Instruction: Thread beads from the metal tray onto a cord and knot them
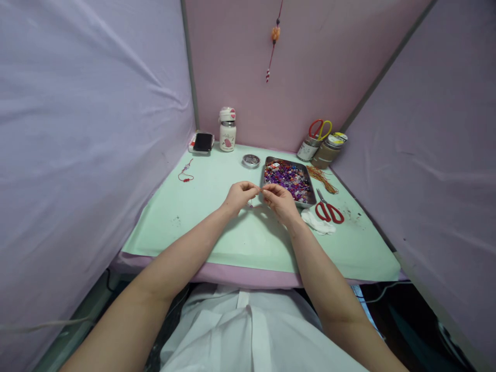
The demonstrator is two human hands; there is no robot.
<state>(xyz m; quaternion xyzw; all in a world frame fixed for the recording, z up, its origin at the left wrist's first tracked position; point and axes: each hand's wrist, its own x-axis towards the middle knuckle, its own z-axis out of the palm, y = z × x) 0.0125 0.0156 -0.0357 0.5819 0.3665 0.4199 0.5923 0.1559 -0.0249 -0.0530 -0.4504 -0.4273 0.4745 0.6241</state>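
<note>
Pale purple cloth panels (89,113) flank a pink back wall (232,62) and a table (225,232) covered in light green, where a person in a white garment (240,330) sits with both bare arms stretched forward. A metal tray (311,186) full of purple, orange and clear beads (284,175) lies just beyond the right hand (279,201), whose thumb and fingers pinch a fine cord; the left hand (241,197) pinches it too, the fingertips of both nearly meeting above the tabletop at the tray's near left corner. At the back stand a white bottle (227,135), a brown jar (326,154) and, touching it, a container (308,150) of red- and yellow-handled tools. Red-handled scissors (328,212) rest partly against a crumpled white cloth (318,223), with a bundle of orange-brown cords (322,178) behind them. A dark-screened phone (203,142) lies at the far left, a knotted red cord (185,179) nearer, and a round tin (251,161) left of the tray. Smallest is a purple bead (250,206) just below the left hand.
</note>
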